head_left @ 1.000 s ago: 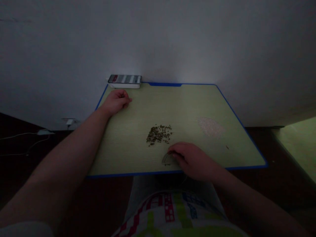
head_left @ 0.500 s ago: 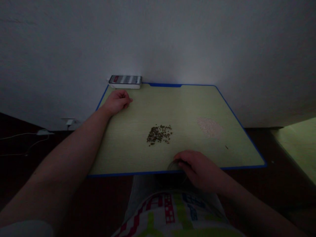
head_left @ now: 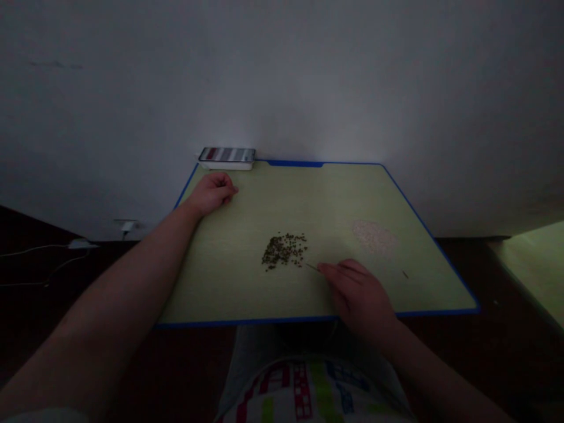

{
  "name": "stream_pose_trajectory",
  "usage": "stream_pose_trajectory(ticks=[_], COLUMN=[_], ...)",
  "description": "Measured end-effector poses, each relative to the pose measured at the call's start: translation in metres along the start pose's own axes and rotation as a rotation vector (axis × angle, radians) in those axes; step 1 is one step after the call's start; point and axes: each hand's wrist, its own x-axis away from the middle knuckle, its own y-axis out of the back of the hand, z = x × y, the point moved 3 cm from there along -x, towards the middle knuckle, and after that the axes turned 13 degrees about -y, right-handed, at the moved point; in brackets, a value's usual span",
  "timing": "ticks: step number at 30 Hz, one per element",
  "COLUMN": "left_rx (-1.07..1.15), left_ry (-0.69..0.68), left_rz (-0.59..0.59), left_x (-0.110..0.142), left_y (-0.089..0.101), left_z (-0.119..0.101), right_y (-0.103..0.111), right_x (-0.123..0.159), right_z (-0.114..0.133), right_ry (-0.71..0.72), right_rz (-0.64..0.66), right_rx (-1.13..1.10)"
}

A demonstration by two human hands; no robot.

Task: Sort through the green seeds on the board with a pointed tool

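My right hand [head_left: 359, 294] lies low on the green table [head_left: 247, 294] near its front edge. Its fingers are held together and point at a pile of dark seeds [head_left: 284, 249]. A thin pale sliver [head_left: 311, 267] pokes out from its fingertips towards the pile; I cannot make out what it is. A pale patch of small light grains [head_left: 374, 236] lies to the right of the seeds. My left hand [head_left: 214, 191] rests at the table's far left corner with its fingers curled under, and nothing shows in it.
A phone [head_left: 227, 155] on a white block lies at the table's far left edge against the wall. One stray dark seed [head_left: 405, 274] sits near the right edge. Cables and a plug [head_left: 79, 242] lie on the dark floor at left. The light is very dim.
My right hand drew a clear round object back over the front edge of the table, where it dropped out of sight. The hand then came forward to the seed pile. My left hand stayed put.
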Motion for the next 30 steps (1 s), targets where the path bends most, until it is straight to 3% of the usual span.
stream_pose_trajectory(ticks=[5, 9, 15, 24, 30], left_rx=[0.025, 0.019, 0.03, 0.012, 0.027], left_ry=[-0.001, -0.012, -0.012, -0.009, -0.033], left_rz=[-0.004, 0.002, 0.009, 0.009, 0.01], left_x=[0.002, 0.002, 0.001, 0.0, 0.0], left_y=[-0.001, 0.0, 0.0, 0.0, -0.001], left_z=[-0.004, -0.004, -0.003, -0.002, 0.0], right_y=[0.001, 0.002, -0.01, -0.01, -0.024], right_x=[-0.037, -0.062, -0.064, -0.097, -0.112], right_z=[-0.012, -0.012, 0.005, 0.0, 0.006], right_ry=[-0.044, -0.119, -0.11, -0.184, -0.184], right_rz=[0.022, 0.157, 0.319, 0.373, 0.405], right_rx=[-0.005, -0.051, -0.138, -0.078, -0.042])
